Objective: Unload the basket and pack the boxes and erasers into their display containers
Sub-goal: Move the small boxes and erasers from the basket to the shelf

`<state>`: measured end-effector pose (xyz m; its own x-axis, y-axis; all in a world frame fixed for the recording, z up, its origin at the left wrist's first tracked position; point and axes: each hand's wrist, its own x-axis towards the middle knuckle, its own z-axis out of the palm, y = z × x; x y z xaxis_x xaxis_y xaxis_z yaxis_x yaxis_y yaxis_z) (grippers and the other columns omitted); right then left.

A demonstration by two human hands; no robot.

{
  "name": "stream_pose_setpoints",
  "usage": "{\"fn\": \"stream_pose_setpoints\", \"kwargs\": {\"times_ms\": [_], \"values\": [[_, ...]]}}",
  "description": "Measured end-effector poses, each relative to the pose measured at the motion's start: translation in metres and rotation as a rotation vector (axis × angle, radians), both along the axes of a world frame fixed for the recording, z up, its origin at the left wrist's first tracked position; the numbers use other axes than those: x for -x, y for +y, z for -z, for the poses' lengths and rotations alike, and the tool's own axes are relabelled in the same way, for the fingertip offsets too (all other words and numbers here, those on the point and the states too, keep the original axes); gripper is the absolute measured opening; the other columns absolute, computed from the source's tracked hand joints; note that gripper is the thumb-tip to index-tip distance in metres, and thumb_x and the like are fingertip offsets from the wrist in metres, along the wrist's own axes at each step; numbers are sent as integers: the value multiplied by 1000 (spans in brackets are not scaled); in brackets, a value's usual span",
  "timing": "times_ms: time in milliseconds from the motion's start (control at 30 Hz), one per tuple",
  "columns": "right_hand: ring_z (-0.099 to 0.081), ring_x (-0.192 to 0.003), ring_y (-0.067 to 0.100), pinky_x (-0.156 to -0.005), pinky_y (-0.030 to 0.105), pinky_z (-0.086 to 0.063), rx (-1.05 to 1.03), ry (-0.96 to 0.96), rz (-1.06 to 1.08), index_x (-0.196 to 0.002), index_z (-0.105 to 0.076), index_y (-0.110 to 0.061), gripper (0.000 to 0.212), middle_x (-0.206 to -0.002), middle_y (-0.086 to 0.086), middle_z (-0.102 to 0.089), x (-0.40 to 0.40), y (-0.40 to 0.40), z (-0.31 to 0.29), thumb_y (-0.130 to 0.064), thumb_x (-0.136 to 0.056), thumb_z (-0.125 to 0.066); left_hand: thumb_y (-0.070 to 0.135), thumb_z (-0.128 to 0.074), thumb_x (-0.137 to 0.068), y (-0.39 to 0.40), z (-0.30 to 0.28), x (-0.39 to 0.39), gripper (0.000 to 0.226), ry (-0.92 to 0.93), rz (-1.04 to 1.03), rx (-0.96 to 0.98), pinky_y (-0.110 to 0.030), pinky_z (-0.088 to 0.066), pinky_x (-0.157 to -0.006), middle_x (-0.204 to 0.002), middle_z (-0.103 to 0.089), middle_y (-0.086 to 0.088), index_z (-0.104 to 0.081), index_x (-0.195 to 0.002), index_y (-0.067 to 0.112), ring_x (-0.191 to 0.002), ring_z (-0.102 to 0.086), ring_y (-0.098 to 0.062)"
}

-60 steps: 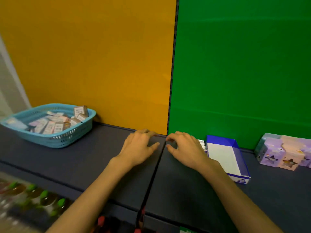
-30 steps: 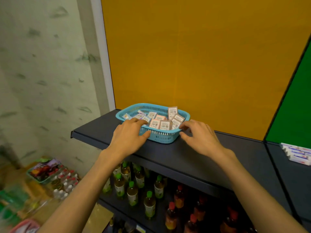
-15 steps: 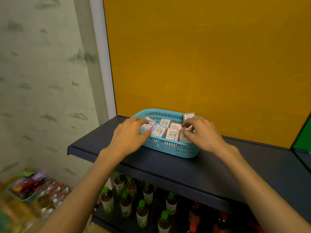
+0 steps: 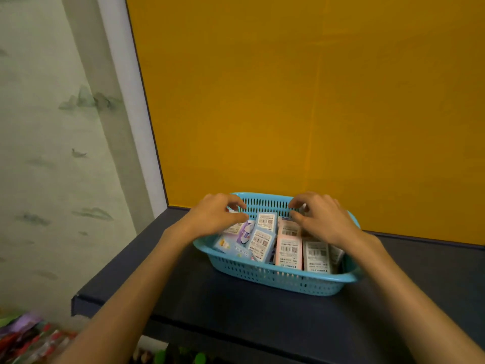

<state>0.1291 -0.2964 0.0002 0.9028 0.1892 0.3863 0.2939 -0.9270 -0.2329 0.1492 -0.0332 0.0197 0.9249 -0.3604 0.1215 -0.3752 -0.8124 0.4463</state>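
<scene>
A turquoise plastic basket (image 4: 278, 281) stands on the dark shelf against the orange back panel. It is full of several small pastel boxes (image 4: 288, 248), pink, blue, purple and white, most with the barcode side up. Both my hands are inside it at the far end. My left hand (image 4: 214, 218) is curled over the boxes at the back left and pinches a pale box between thumb and fingers. At the back right, my right hand (image 4: 321, 219) is curled the same way, pinching another pale box, of which only a sliver shows. No display containers are in view.
The dark shelf (image 4: 236, 306) ends at its left corner beside a pale patterned wall (image 4: 52, 153). Below the shelf, bottles with green caps (image 4: 181, 357) and packaged goods (image 4: 23, 337) sit on lower levels.
My view swung left from the green section with the blue display box to the basket. Both hands left the shelf, reached into the basket and curled over boxes at its far end.
</scene>
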Motion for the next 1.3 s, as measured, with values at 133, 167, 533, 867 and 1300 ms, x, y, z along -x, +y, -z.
{"fn": "stream_pose_setpoints", "kwargs": {"times_ms": [133,167,533,867,1300], "values": [[-60,-90,11,-67,23,-46,0,19,41,-111,-67,-26,19,-110,-9,-64,-6,-1,1,-34,-94,-63,43,-72,-88,-12,8,-25,33,114,194,-64,-33,-52,-92,-124,-63,7,-68,-118,32,-103,-60,-4],[-61,-89,11,-70,26,-50,3,20,55,-110,-67,-26,19,-109,-9,-65,-6,-2,2,-34,-93,-63,42,-72,-87,-16,10,-29,35,122,243,-90,-30,-51,-91,-124,-63,8,-67,-120,31,-101,-60,-2],[-63,-88,5,-75,25,-51,6,176,121,-104,-70,-31,13,-103,-10,-71,9,1,16,-31,-90,-68,39,-80,-82,-39,24,-56,59,206,495,-297,-19,-42,-76,-114,-57,9,-54,-132,22,-90,-54,-2],[-63,-91,6,-79,29,-52,12,365,136,-104,-71,-30,30,-101,-12,-69,18,14,6,-54,-87,-68,44,-80,-80,-11,10,-59,38,138,486,8,-19,-44,-63,-106,-59,9,-63,-108,25,-77,-59,-3],[-64,-92,11,-78,28,-52,-109,480,146,-105,-74,-22,41,-99,-9,-71,22,39,-8,-37,-70,-89,5,-70,-89,23,-6,-45,42,592,291,985,-37,-63,-73,-115,-71,-15,-46,-123,15,-93,-73,-38]]}}
